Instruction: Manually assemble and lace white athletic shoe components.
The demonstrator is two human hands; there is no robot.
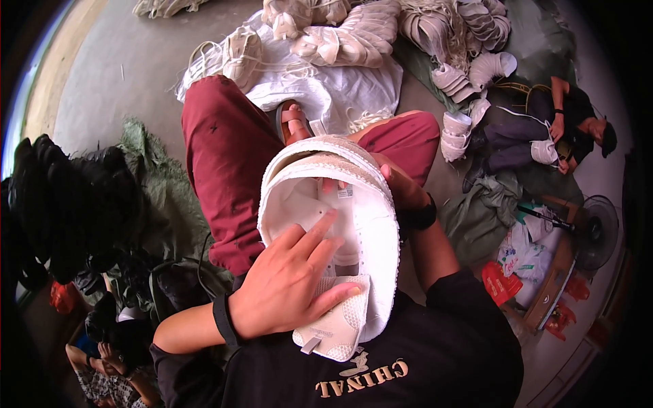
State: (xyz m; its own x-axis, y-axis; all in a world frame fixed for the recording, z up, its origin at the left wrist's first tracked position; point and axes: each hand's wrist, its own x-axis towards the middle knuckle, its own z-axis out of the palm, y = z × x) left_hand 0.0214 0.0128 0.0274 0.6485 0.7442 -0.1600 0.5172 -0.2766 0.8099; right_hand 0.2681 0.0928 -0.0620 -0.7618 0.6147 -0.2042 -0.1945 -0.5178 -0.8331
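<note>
Over my lap is a stack of white and beige shoe uppers (381,272), nested together, their stitched edges curving toward my legs. My right hand (400,185), with a dark band at the wrist, grips the stack's far right side; some of its fingers are hidden behind it. My left hand (289,275) reaches over the front upper's white inside, fingers stretched out and apart. Its thumb lies on the beige mesh tongue (333,336), which hangs against my black shirt. A small label shows on the lining inside.
Bundles of beige shoe uppers (354,37) lie on a white sheet (347,88) beyond my knees. At right, another person (578,126) sits handling an upper, near a black fan (597,231) and a box of plastic bags. Black bundles (68,211) stand at left; another person (112,370) sits lower left.
</note>
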